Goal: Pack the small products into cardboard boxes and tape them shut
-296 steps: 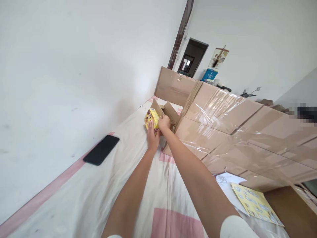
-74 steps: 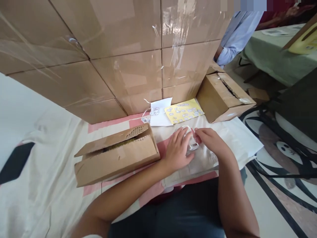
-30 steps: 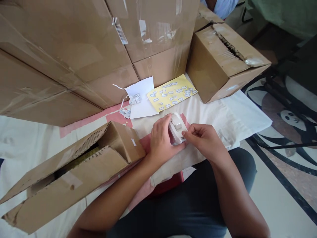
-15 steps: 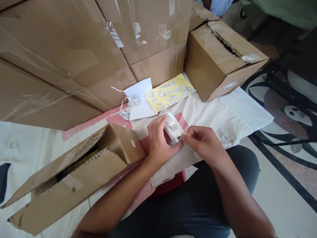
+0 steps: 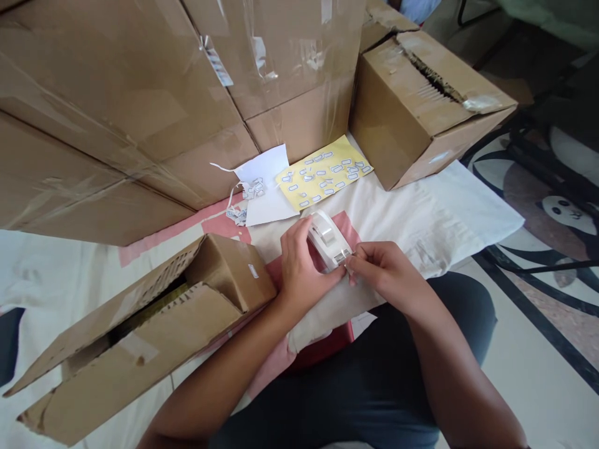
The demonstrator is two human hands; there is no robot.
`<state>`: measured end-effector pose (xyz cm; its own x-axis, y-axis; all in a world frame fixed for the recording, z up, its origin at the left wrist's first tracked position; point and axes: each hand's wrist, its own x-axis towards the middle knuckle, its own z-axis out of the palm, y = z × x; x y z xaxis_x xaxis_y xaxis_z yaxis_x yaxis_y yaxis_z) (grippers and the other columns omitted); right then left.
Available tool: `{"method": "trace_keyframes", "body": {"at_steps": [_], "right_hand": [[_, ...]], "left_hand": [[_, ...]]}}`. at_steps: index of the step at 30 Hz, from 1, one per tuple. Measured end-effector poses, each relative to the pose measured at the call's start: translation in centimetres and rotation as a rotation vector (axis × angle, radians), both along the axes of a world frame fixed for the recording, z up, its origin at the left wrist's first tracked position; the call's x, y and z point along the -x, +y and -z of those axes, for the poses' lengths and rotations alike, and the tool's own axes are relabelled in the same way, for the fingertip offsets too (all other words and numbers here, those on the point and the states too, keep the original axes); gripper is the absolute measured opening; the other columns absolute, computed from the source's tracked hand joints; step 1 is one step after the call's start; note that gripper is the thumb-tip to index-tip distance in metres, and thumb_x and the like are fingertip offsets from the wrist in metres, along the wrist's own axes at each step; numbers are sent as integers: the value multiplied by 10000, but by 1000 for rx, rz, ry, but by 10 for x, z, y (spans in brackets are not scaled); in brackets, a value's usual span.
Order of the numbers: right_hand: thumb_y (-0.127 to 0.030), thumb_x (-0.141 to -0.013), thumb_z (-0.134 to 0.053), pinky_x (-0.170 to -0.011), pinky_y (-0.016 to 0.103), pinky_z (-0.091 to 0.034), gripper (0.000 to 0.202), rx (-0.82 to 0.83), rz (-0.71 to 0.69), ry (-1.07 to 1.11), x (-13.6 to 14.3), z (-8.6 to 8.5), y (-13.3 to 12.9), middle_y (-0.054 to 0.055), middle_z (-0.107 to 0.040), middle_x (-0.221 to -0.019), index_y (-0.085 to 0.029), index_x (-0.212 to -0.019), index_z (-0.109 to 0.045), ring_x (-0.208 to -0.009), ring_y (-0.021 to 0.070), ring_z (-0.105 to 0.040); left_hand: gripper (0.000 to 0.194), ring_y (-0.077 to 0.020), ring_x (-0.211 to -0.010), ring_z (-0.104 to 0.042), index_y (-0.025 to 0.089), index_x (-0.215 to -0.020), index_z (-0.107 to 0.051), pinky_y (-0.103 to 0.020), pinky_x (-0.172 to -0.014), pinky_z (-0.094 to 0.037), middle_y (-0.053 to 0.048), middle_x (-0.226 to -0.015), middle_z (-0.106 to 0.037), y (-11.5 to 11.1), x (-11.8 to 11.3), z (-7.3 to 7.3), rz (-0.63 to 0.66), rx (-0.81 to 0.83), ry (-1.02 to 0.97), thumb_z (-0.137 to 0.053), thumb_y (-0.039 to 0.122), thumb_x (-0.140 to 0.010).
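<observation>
My left hand [image 5: 302, 262] wraps round a white tape dispenser [image 5: 340, 240] with a roll of clear tape in it, tilted over the cloth. At its cutter end, the thumb and fingers of my right hand [image 5: 381, 268] pinch a short end of clear tape [image 5: 350, 262]. Just beyond the dispenser lies a yellow sheet [image 5: 313, 193] dotted with many small white labels. Beside that sheet, small cut paper pieces [image 5: 253, 188] sit on a white sheet [image 5: 271, 209].
A wall of large taped cartons [image 5: 140, 93] rises at the back. An open narrow carton [image 5: 187, 330] bearing a small label stands at my left. Another carton [image 5: 402, 118] with a torn top slit is at the right, near a panda-patterned surface [image 5: 561, 209].
My right hand has drawn slightly away from the dispenser's cutter, and a bit more tape shows between them. My left hand keeps its hold on the dispenser. The view has shifted slightly.
</observation>
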<state>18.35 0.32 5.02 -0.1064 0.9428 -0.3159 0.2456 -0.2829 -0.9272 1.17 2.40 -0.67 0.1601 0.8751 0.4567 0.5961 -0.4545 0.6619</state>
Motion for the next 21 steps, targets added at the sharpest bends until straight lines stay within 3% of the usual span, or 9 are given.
{"method": "trace_keyframes", "body": {"at_steps": [5, 11, 21], "right_hand": [[-414, -814, -637, -548, 292, -318, 341, 51, -3, 60, -1, 4, -3, 34, -662, -617, -206, -553, -566, -579, 143, -488], [-389, -822, -648, -594, 291, -403, 299, 25, -10, 81, -2, 4, -8, 51, -716, -707, -200, -593, -609, -693, 194, -621], [-272, -806, -631, -697, 301, -455, 310, -20, -40, 152, -3, 5, -7, 33, -711, -702, -221, -569, -438, -801, 225, -701]], "left_hand": [[986, -343, -1354, -510, 229, -1495, -337, -521, -1108, -461, -172, -1429, -523, 1, 0, -1, -6, -11, 9, -884, 406, -693], [986, -353, -1359, -511, 225, -1497, -340, -525, -1124, -450, -186, -1434, -515, 1, 0, -3, -13, -8, 24, -861, 528, -716], [1024, -354, -1339, -520, 222, -1508, -331, -498, -1065, -488, -186, -1430, -519, 1, 1, -3, -12, -6, 43, -866, 555, -701]]}}
